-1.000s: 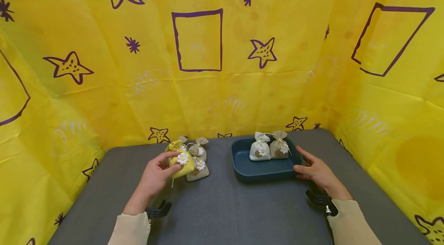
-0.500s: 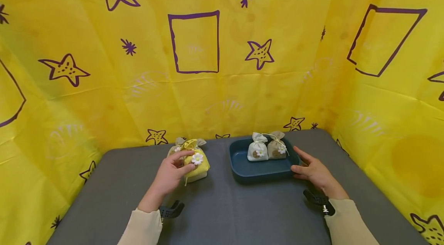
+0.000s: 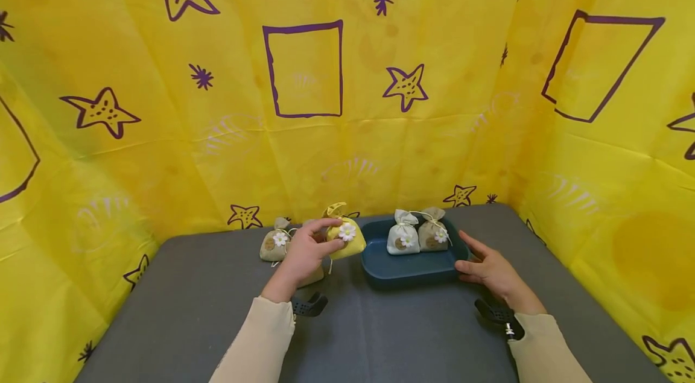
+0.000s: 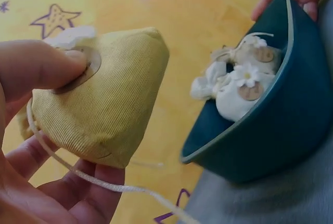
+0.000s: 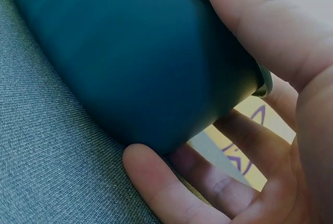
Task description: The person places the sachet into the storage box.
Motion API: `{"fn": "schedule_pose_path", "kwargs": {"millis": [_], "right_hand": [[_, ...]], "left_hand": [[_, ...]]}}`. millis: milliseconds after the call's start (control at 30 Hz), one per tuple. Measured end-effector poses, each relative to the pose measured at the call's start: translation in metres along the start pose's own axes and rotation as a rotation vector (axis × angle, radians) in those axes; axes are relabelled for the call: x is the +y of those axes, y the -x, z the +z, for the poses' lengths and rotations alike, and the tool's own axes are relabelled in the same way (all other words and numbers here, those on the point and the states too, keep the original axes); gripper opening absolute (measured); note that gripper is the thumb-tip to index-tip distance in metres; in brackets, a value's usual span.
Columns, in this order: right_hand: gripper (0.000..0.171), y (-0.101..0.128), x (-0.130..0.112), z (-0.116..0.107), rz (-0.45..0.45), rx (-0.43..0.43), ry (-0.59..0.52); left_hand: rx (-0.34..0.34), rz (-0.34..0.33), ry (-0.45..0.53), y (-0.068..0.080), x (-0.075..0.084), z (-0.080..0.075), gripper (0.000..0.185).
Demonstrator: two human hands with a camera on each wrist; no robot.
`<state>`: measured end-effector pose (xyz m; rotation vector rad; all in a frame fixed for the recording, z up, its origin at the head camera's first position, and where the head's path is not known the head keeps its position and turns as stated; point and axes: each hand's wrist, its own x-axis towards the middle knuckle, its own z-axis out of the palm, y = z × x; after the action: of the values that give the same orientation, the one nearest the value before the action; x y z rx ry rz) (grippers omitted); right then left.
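Note:
My left hand (image 3: pixel 317 244) pinches a yellow pouch (image 3: pixel 347 239) with a white daisy, thumb on its front, and holds it in the air just left of the dark blue tray (image 3: pixel 380 268). In the left wrist view the yellow pouch (image 4: pixel 104 104) hangs beside the tray (image 4: pixel 270 135). Inside the tray stand a white pouch (image 3: pixel 403 237) and a beige pouch (image 3: pixel 434 232). My right hand (image 3: pixel 468 262) rests against the tray's right corner with straight fingers. The right wrist view has its thumb (image 5: pixel 260 26) by the rim and its fingers (image 5: pixel 171 193) along the tray wall (image 5: pixel 130 63).
A beige daisy pouch (image 3: pixel 274 244) stands on the grey table (image 3: pixel 190 310) at the back left, and another pouch (image 3: pixel 314 277) lies partly hidden under my left hand. Yellow star-printed sheeting (image 3: pixel 304 129) walls the table on three sides.
My left hand has lifted the yellow pouch off the pile and carried it right, up to the tray's left edge. The right hand has stayed on the tray.

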<state>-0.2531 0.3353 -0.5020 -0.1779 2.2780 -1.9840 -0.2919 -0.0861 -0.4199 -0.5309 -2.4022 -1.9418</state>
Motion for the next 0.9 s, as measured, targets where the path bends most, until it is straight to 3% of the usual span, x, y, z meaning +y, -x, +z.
{"fn": "schedule_pose_path", "kwargs": {"millis": [400,700,900], "right_hand": [[0.086,0.001,-0.001,0.001,-0.015,-0.014,-0.028],[0.086,0.001,-0.003,0.001,-0.005,-0.012,-0.014],[0.085,0.001,-0.003,0.0,-0.004,-0.014,-0.029]], "left_hand": [[0.004,0.0,0.063,-0.028,-0.015,0.045,0.039],[-0.062,-0.018,-0.057,-0.046,-0.026,0.068,0.036],[-0.053,-0.005,-0.158,-0.053,-0.036,0.074,0.032]]}}
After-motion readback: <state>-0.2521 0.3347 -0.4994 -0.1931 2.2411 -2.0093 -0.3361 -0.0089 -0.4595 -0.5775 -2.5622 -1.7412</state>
